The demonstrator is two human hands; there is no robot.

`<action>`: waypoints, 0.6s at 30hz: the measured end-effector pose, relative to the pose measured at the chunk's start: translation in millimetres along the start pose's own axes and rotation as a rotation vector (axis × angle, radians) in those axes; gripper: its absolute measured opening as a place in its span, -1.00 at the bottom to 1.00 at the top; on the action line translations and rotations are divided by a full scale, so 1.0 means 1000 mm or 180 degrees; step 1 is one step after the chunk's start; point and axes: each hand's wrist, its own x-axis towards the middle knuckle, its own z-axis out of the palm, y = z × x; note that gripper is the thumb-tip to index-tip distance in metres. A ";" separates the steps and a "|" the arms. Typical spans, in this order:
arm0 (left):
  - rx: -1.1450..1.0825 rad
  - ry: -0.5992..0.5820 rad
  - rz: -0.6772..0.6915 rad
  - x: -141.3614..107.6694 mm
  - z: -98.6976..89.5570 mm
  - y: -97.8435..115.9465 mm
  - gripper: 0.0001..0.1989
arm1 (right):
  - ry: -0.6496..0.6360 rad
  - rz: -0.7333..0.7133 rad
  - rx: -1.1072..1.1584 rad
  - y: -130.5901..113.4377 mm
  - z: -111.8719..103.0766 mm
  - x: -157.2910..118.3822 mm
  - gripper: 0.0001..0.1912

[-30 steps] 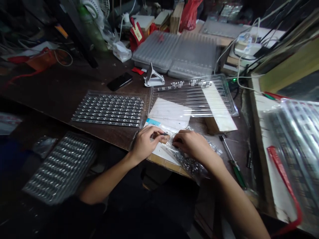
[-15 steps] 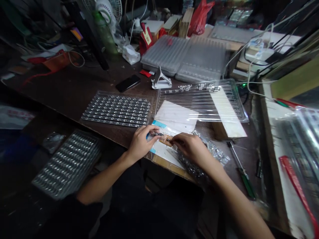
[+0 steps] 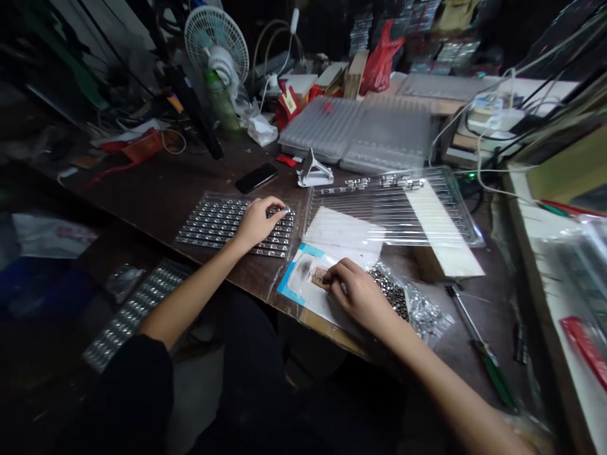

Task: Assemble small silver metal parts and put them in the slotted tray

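Note:
My left hand is at the upper right corner of a clear tray filled with rows of small metal connectors. Its thumb and fingers pinch one small metal connector at the end of a row. Over a white board edged with blue tape, my right hand has its fingers curled together beside a small brown block. What those fingertips hold, if anything, is hidden. Just right of this hand, many tiny dark metal parts lie in an open plastic bag.
Behind the board lies a ribbed clear tray with several connectors along its far edge. A white strip rests across it. A green-handled screwdriver lies at right, a phone and white stand behind. A fan stands at the back.
My left hand has moved from the board leftward and away to the filled tray, bringing a small connector. My right hand stays by the brown block. The view has shifted slightly.

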 end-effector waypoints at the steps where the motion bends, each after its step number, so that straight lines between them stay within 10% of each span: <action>1: -0.0004 -0.0056 -0.0006 0.011 0.005 -0.004 -0.91 | 0.0005 -0.0005 -0.0040 0.001 0.001 0.000 -0.79; 18: 0.0126 -0.0664 0.0112 0.047 0.017 -0.031 -0.84 | -0.0374 0.0259 -0.0660 -0.004 0.003 -0.002 -0.76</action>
